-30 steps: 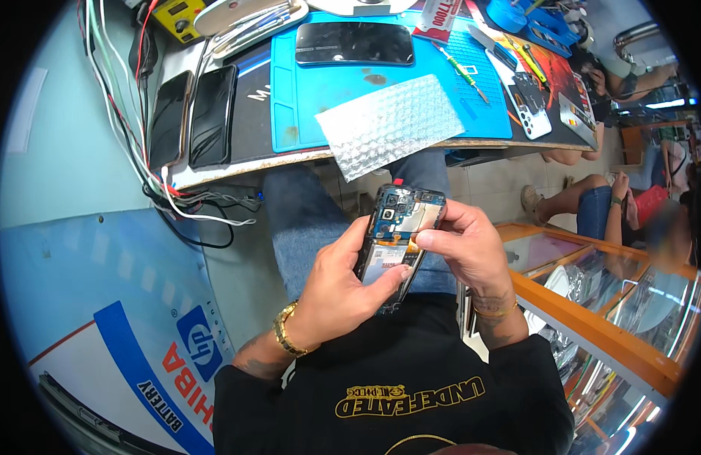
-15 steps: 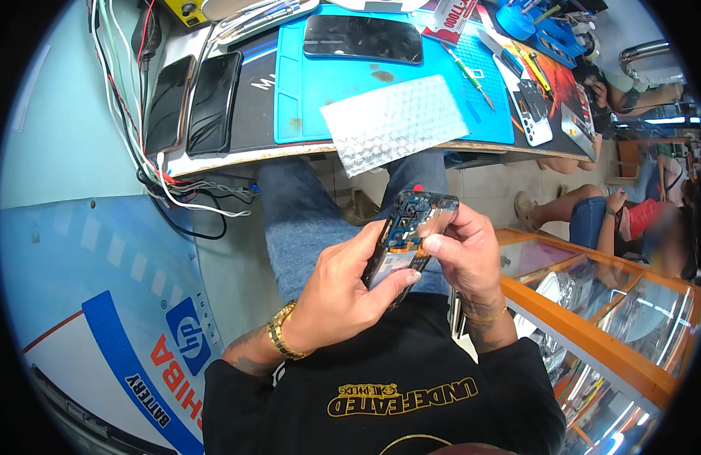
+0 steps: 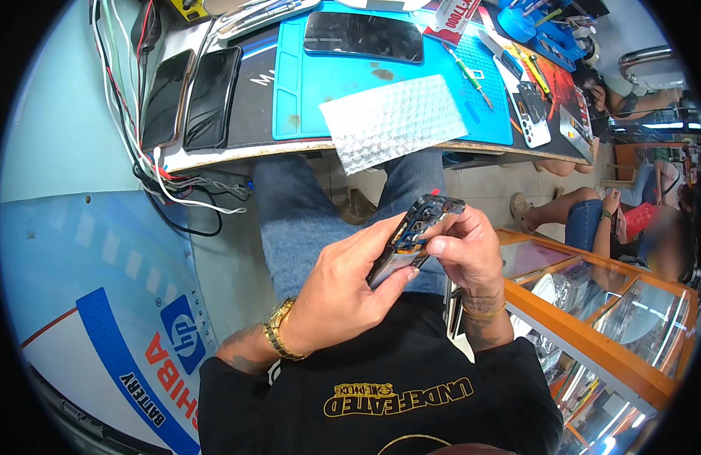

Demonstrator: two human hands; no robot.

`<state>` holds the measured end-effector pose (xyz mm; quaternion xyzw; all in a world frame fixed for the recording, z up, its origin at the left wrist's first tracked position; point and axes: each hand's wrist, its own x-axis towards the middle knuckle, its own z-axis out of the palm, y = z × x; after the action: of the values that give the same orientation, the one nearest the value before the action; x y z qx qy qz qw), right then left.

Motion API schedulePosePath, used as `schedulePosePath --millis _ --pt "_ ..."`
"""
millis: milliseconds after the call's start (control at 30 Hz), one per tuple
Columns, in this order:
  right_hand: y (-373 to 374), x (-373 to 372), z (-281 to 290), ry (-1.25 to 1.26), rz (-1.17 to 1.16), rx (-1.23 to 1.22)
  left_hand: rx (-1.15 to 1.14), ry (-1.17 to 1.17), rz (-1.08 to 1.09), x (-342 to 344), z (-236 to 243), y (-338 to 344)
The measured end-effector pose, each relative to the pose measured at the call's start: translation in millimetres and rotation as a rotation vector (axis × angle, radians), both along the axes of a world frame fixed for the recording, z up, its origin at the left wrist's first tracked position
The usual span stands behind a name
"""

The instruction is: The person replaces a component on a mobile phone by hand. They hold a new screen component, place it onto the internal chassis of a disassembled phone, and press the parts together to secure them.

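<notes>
An opened phone (image 3: pixel 416 241), its blue circuit board and pale battery showing, is held over my lap. My left hand (image 3: pixel 354 277) wraps round its left side, with the thumb along the lower part of the phone. My right hand (image 3: pixel 470 250) grips the upper right edge, its thumb lying by the board and its fingers behind. Both hands are closed on the phone. A small red spot shows at the phone's top edge. The fingers behind the phone are hidden.
On the bench ahead lies a blue work mat (image 3: pixel 305 91) with a dark phone screen (image 3: pixel 363 37), a bubble-wrap sheet (image 3: pixel 396 121) and a screwdriver (image 3: pixel 469 78). Two dark phones (image 3: pixel 212 98) lie left. A glass display case (image 3: pixel 593 303) stands at my right; people sit beyond.
The phone has tilted, so its face shows narrower and its top leans a little to the right. Both hands keep their hold.
</notes>
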<state>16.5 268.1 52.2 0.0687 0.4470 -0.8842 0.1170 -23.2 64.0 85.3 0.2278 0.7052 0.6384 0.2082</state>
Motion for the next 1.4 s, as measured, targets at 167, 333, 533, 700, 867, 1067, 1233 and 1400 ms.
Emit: schedulePosePath --millis 167,333,533,700,867,1067,1233,1400 --pt "-1 0 0 0.073 -0.023 0.016 0.006 0.038 0.000 0 6 1" --pt "-10 1 3 0.095 -0.111 0.038 0.009 -0.009 -0.003 1 3 1" --pt "-9 -3 4 -0.045 -0.029 0.009 0.145 -0.190 0.109 14 -22 -4" --pt "-17 9 -1 -0.121 0.047 0.041 0.292 -0.377 0.241 38 -41 -11" --pt "-33 29 -14 -0.213 0.027 0.073 0.283 -0.511 0.280 59 -55 -21" --pt "-40 38 -28 -0.337 -0.008 0.059 0.224 -0.626 0.253 58 -60 -24" --pt "-38 35 -32 -0.347 0.004 0.106 0.190 -0.601 0.256 52 -57 -19" --pt "-37 32 -30 -0.331 0.007 0.083 0.149 -0.571 0.255 47 -55 -17"
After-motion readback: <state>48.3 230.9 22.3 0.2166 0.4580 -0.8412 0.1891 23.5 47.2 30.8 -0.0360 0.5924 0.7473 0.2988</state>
